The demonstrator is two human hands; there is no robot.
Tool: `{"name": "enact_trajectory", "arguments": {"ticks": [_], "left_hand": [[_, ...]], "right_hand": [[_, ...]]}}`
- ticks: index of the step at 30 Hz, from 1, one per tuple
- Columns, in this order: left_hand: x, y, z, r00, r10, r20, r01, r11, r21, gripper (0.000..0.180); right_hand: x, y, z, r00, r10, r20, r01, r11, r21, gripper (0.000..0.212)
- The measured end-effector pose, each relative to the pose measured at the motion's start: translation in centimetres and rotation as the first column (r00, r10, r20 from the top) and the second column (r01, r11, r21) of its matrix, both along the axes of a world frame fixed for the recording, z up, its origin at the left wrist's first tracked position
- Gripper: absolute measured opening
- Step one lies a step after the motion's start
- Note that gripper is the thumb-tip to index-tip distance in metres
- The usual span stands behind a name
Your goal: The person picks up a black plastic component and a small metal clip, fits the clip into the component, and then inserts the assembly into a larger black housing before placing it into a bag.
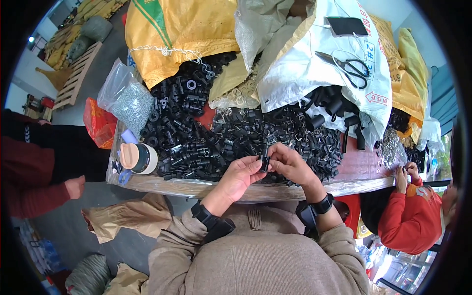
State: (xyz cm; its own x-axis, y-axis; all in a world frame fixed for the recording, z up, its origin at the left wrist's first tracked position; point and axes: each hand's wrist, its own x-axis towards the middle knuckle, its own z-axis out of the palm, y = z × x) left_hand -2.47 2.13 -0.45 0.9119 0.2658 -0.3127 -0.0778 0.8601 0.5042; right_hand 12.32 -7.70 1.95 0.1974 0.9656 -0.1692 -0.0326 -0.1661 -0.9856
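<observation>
Close to the table's near edge, both hands meet around a small black plastic fitting [265,161], which stands roughly upright between the fingertips. My left hand [237,178] grips it with thumb and fingers. My right hand [291,164] pinches at its side; the exact contact is partly hidden by the fingers. Just beyond the hands spreads a heap of small black parts [236,143], mixed with little metal clips. Larger black ring-shaped fittings [189,101] are piled farther left.
A cup with a pinkish lid [130,156] stands at the table's left. Behind are a clear bag of screws [132,105], a yellow sack [191,29], and a white sack [300,64] bearing scissors [351,69] and a phone [347,26]. People are at left and right.
</observation>
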Motion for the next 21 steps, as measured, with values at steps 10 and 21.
{"name": "enact_trajectory", "arguments": {"ticks": [10,21], "left_hand": [[0.0,-0.4,-0.5,0.988,0.154,-0.017,-0.154,0.988,0.011,0.022],[-1.0,-0.2,0.3,0.999,0.048,-0.022,-0.050,0.997,-0.059,0.022]], "right_hand": [[-1.6,-0.9,-0.4,0.928,-0.144,0.344,0.138,0.990,0.043,0.009],[-1.5,-1.2,0.7,0.912,-0.210,0.351,0.187,0.977,0.098,0.005]]}}
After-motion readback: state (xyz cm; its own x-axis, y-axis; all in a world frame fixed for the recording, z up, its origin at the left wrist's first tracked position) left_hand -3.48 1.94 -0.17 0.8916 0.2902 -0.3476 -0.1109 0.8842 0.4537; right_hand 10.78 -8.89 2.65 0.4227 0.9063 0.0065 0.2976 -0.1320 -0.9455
